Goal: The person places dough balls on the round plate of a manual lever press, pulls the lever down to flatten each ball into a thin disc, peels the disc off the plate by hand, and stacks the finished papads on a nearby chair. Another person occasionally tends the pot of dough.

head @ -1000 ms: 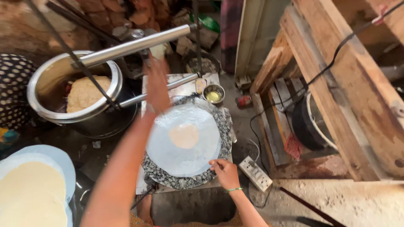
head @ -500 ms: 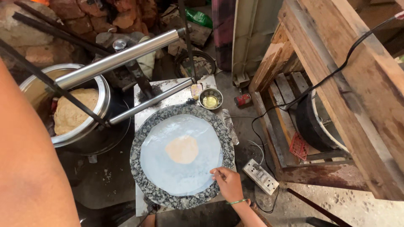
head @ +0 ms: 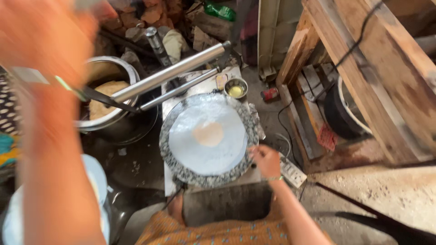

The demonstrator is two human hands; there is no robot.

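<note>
A round speckled stone plate [head: 181, 170] lies on a small metal stand, covered by a pale plastic sheet [head: 200, 154] with a flattened disc of dough [head: 209, 134] at its centre. My right hand [head: 265, 161] is at the plate's right rim, fingers curled on the sheet's edge; a grip does not show. My left arm is raised close to the camera and heavily blurred, with my left hand [head: 45, 36] at the top left; what it holds is unreadable. A long metal lever pipe [head: 168, 75] slants above the plate's far left.
A large steel pot [head: 113, 120] holding dough stands to the left. A small bowl [head: 236, 88] of yellow stuff sits behind the plate. A white power strip [head: 293, 172] lies on the floor at right, beside a wooden frame [head: 363, 68]. A pale plate [head: 97, 181] shows lower left.
My left arm has swung up from over the plate towards the camera and now blurs the left side. My right hand stays at the plate's right rim.
</note>
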